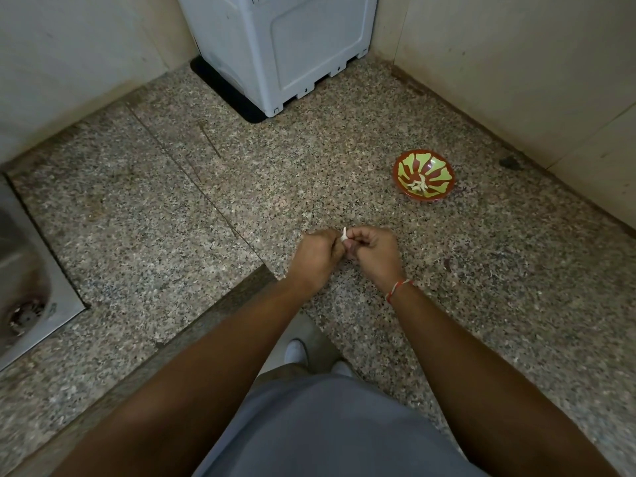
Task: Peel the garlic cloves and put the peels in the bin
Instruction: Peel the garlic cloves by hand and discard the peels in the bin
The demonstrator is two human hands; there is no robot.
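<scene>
A speckled granite bench is filling the corner between pale tiled walls, with a seam running diagonally across it. A steel sink is sitting sunk into its left edge, and a grey plastic appliance is standing at the back. The left hand and right hand are meeting above the bench, fingers curled and pinching a small white garlic clove between them. A red and green bowl is resting to the right, well apart from the hands, holding pale garlic pieces. A red and white thread is circling the right wrist.
</scene>
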